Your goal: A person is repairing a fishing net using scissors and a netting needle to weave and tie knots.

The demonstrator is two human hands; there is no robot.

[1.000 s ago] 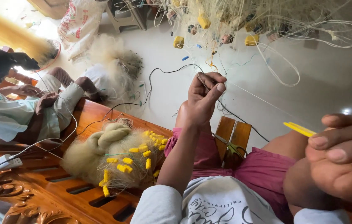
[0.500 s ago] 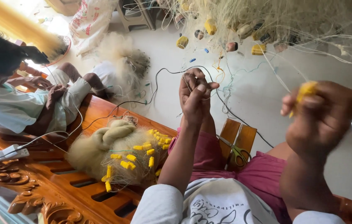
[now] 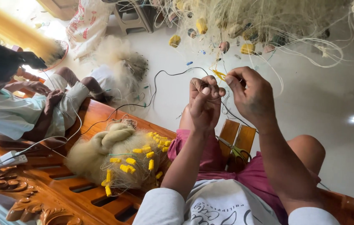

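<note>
here your left hand (image 3: 204, 102) is raised in front of you, fingers curled in and pinched tight on thin strands of the fishing net (image 3: 268, 21) that hangs across the top of the view. your right hand (image 3: 252, 96) is just beside it, nearly touching, closed around a small yellow netting needle (image 3: 219, 75) whose tip pokes out between the two hands; the line it carries is too fine to follow, so it may or may not run through the mesh. the net above is pale and tangled, dotted with yellow floats (image 3: 202, 26). down on the carved wooden bench (image 3: 39, 187) to your left lies a bundled heap of net (image 3: 114, 156) with more yellow floats on it, well apart from your hands. green-handled scissors (image 3: 235, 151) rest on the bench slats between your knees. a black cable (image 3: 160, 79) trails over the white floor (image 3: 331, 96). another person (image 3: 14, 108) sits further along on your left, near a white power strip (image 3: 8, 158) on the bench.
</note>
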